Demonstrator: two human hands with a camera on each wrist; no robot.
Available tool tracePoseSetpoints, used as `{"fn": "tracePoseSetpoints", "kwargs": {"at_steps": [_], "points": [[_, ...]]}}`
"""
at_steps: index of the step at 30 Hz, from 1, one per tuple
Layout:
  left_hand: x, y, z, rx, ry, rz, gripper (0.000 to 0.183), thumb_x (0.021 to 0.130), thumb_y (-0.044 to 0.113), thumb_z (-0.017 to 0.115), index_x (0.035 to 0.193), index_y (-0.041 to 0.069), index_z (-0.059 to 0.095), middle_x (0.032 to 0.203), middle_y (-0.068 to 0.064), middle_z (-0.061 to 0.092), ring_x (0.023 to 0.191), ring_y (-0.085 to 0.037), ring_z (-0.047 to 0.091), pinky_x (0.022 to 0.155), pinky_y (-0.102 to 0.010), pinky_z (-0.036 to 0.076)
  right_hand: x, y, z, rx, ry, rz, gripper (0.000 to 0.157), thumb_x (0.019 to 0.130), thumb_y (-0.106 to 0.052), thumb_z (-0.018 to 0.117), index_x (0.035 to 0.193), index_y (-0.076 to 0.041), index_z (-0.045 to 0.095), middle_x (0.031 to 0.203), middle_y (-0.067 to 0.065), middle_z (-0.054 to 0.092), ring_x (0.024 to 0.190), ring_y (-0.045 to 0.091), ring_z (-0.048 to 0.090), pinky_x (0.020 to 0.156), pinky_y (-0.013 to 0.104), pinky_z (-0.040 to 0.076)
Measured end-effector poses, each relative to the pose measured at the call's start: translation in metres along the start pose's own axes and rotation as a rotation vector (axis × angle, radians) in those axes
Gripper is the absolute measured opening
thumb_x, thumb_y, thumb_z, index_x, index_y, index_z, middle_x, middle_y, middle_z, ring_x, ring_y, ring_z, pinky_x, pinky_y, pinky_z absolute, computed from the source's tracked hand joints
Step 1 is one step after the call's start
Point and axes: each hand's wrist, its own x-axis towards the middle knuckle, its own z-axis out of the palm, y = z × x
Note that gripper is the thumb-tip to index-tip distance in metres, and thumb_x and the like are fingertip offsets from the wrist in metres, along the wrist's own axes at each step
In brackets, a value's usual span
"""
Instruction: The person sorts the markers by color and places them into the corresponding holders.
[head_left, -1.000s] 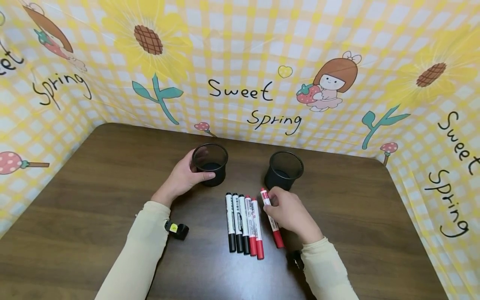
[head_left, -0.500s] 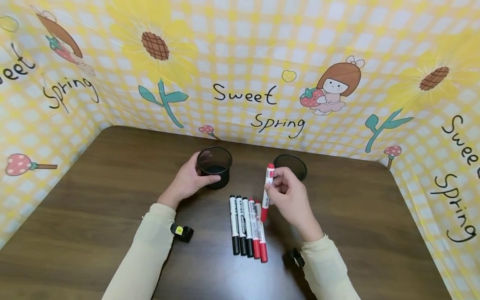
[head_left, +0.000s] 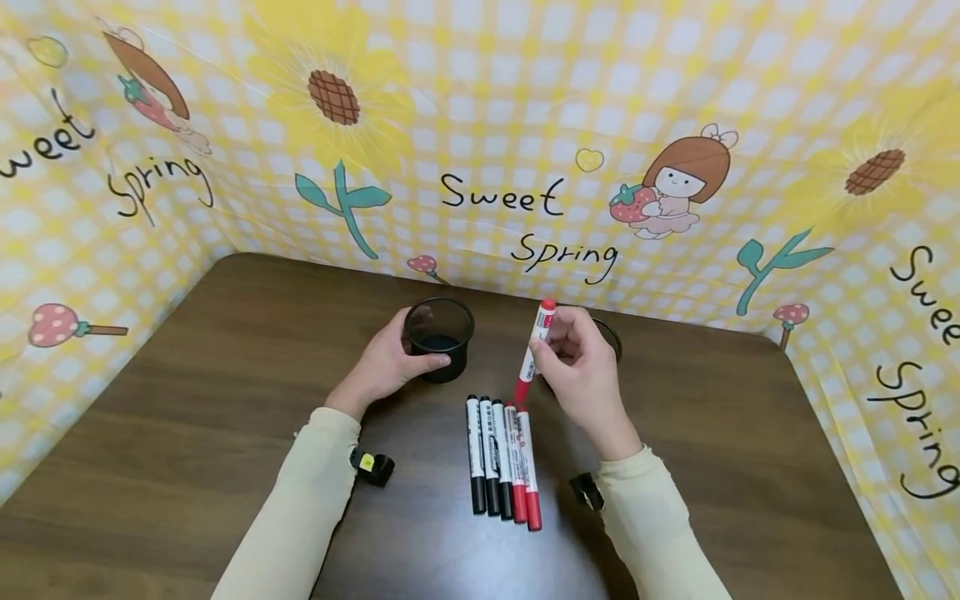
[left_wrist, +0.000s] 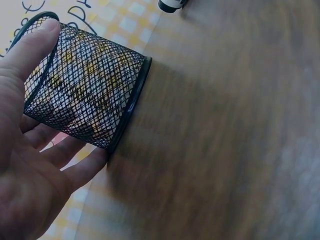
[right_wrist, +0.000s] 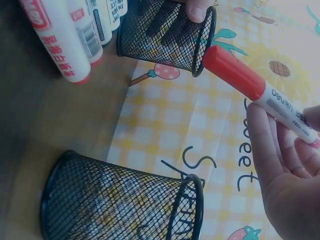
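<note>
My left hand [head_left: 382,365] grips a black mesh pen cup [head_left: 444,342] at the back of the table, thumb across its front and fingers around the far side. The left wrist view shows the thumb near the cup's rim and the fingers along its mesh. My right hand [head_left: 588,379] pinches a red whiteboard marker [head_left: 543,322] between thumb and fingers, lifted and tilted, red cap downward. A second mesh pen cup [right_wrist: 120,200] stands mostly hidden behind the right hand in the head view. Below lies a row of black markers [head_left: 476,446] and red markers [head_left: 529,471].
The brown wooden table [head_left: 247,333] is walled at the back and sides by a yellow checked cloth [head_left: 495,100] with flowers and lettering. Dark wrist devices sit at both sleeves, the left one [head_left: 375,468] bearing a yellow label.
My right hand has picked up the red marker from beside the row and raised it toward the back, turning it cap down. The left hand keeps its grip on the pen cup.
</note>
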Motion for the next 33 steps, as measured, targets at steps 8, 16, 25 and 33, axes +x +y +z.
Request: {"fn": "tracePoseSetpoints", "kwargs": {"at_steps": [8,16,25,33], "points": [[-0.003,-0.003,0.0,0.003,0.011,-0.01,0.084,0.082,0.034,0.087,0.148,0.009,0.041,0.147,-0.013,0.049,0.135,-0.03,0.045,0.108,-0.051,0.038,0.015,-0.002,0.015,-0.001,0.039,-0.127,0.028,0.092,0.002,0.07,0.117,0.0,0.059,0.093,0.01,0.063,0.08,0.021,0.06,0.067,0.024,0.051],[-0.006,-0.003,0.001,0.001,0.018,-0.007,0.082,0.083,0.031,0.086,0.147,0.008,0.041,0.146,-0.014,0.049,0.134,-0.032,0.045,0.108,-0.051,0.038,0.037,-0.001,0.038,0.024,0.014,-0.22,0.028,0.093,0.002,0.069,0.12,0.001,0.061,0.097,0.012,0.064,0.085,0.022,0.061,0.07,0.025,0.051],[-0.003,-0.002,0.002,0.042,0.013,-0.01,0.087,0.082,0.039,0.086,0.149,0.01,0.039,0.147,-0.011,0.049,0.135,-0.03,0.045,0.108,-0.052,0.037,0.056,0.004,0.067,0.05,0.029,-0.165,0.033,0.096,-0.002,0.066,0.128,-0.002,0.059,0.098,0.013,0.064,0.087,0.021,0.062,0.076,0.028,0.051],[-0.002,-0.001,0.001,0.033,0.02,-0.001,0.087,0.081,0.04,0.086,0.149,0.011,0.04,0.147,-0.01,0.049,0.133,-0.028,0.046,0.108,-0.051,0.038,0.065,0.013,0.085,0.137,0.072,-0.145,0.027,0.095,0.001,0.067,0.122,0.002,0.063,0.1,0.015,0.068,0.089,0.024,0.064,0.078,0.028,0.052]]}}
